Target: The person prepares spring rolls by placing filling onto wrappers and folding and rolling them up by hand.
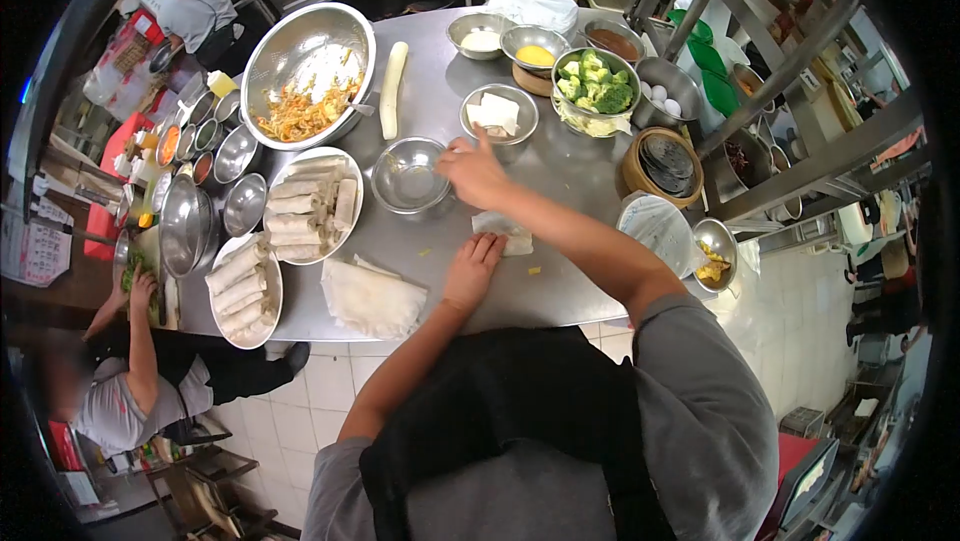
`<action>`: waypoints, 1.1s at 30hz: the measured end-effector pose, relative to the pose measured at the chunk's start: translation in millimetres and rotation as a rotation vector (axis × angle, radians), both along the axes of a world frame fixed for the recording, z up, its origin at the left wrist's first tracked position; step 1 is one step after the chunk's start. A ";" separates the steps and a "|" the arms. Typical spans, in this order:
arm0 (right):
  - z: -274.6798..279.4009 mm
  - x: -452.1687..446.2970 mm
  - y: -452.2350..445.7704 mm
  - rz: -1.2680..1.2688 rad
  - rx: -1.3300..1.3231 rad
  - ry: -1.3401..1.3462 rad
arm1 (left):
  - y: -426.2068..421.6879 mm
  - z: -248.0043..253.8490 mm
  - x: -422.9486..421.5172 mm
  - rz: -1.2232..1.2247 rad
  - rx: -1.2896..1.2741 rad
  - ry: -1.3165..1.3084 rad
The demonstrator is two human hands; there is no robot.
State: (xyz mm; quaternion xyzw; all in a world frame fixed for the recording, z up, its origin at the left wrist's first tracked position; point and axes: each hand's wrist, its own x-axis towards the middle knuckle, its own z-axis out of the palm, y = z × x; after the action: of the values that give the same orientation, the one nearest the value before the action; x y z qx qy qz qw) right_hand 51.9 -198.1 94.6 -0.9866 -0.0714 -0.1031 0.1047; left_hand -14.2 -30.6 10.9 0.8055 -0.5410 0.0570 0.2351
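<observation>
My left hand (pixel 473 269) lies low over the steel table, its fingertips flat on the left edge of a thin, pale wrapper (pixel 512 238). My right hand (pixel 474 171) is above it with the fingers apart. Some of its fingertips are at the right rim of a steel bowl (pixel 404 198), which looks nearly empty; whether they grip the rim I cannot tell. Another finger points toward a bowl with white slabs (pixel 497 116). A stack of flat wrappers (pixel 372 299) sits left of my left hand. Two white plates hold pale rolls (pixel 298 209) and more rolls (pixel 240 293).
A large steel bowl of shredded filling (pixel 308 116) stands back left, beside a long pale roll (pixel 394 91). Broccoli (pixel 596 83), eggs (pixel 660 99) and a bamboo steamer (pixel 662 169) line the right. A co-worker's hands (pixel 140 286) handle greens at left. Metal shelf posts rise at right.
</observation>
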 end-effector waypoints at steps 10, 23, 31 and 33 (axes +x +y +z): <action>-3.4 53.6 10.1 0.066 0.367 0.346 | -0.9 -4.0 -0.6 -0.008 -0.058 0.013; -54.0 -137.4 -98.3 0.358 -0.180 0.234 | 2.2 -4.3 3.6 -0.042 0.004 -0.001; -52.5 -89.9 -49.5 0.428 -0.019 0.228 | -3.2 -9.1 6.0 -0.052 -0.024 -0.073; -60.1 -97.8 -58.6 0.441 0.000 0.173 | -0.8 -8.8 6.9 -0.054 -0.014 -0.063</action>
State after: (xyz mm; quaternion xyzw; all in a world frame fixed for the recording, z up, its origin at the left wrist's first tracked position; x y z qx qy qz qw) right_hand -45.8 -256.7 34.6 -0.9523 -0.2758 0.0071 0.1306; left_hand -7.3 -31.4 2.1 0.7866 -0.5694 0.0797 0.2253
